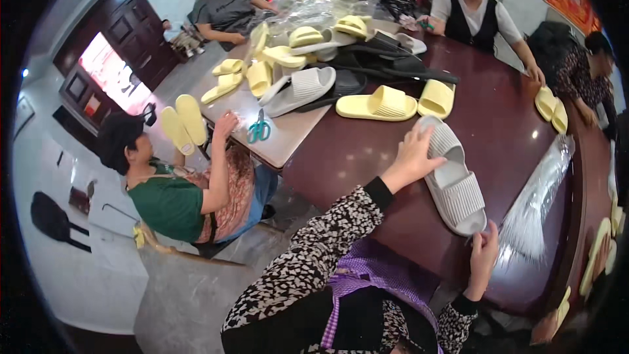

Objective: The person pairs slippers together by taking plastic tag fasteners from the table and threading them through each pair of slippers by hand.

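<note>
A pair of grey ridged slide slippers (457,191) is in front of me over the dark red table, the two overlapping with their straps at opposite ends. My left hand (411,160) grips their far end, thumb and fingers spread around the edge. Close to the near end is my right hand (483,259), its thumb and forefinger apart by the sole's tip; whether it touches is hard to see. Just beyond lie a yellow slipper (377,106) and another yellow slipper (436,98) standing tilted against it.
Yellow, grey and black slippers are heaped behind, near clear plastic bags (314,6). Teal scissors (259,128) lie on a lighter board. Clear plastic sleeves (537,203) are at right. A co-worker (173,190) at left holds yellow slippers (185,123); other people sit around the table.
</note>
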Demonstrator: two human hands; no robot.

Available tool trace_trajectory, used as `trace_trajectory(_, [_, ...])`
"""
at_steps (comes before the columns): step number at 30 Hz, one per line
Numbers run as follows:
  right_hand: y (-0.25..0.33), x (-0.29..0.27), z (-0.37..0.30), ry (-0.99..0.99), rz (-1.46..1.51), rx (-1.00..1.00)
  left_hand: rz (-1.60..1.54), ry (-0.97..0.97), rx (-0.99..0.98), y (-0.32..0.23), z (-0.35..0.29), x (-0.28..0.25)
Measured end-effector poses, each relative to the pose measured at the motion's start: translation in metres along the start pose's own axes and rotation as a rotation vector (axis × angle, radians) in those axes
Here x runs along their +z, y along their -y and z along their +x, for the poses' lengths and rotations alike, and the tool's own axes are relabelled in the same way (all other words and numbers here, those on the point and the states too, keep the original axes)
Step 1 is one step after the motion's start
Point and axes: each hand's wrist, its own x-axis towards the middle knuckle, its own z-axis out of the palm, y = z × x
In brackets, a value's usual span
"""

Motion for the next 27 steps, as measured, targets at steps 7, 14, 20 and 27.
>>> trace_trajectory(7, [-0.013,0.011,0.010,-0.003,0.232,0.138,-0.054,0.166,-0.082,0.005,0.002,-0.003])
trace_trajectory(14, [-0.023,0.020,0.016,-0.106,0.194,0.163,-0.111,0.128,-0.096,0.003,-0.008,0.000])
trace_trajectory(20, [0.025,0.008,0.032,-0.221,0.395,0.200,-0.080,-0.124,-0.001,0.017,-0.016,-0.023])
trace_trajectory(27, [-0.009,-0.086,0.031,-0.381,0.336,0.209,0.003,-0.152,0.036,0.044,-0.016,-0.060])
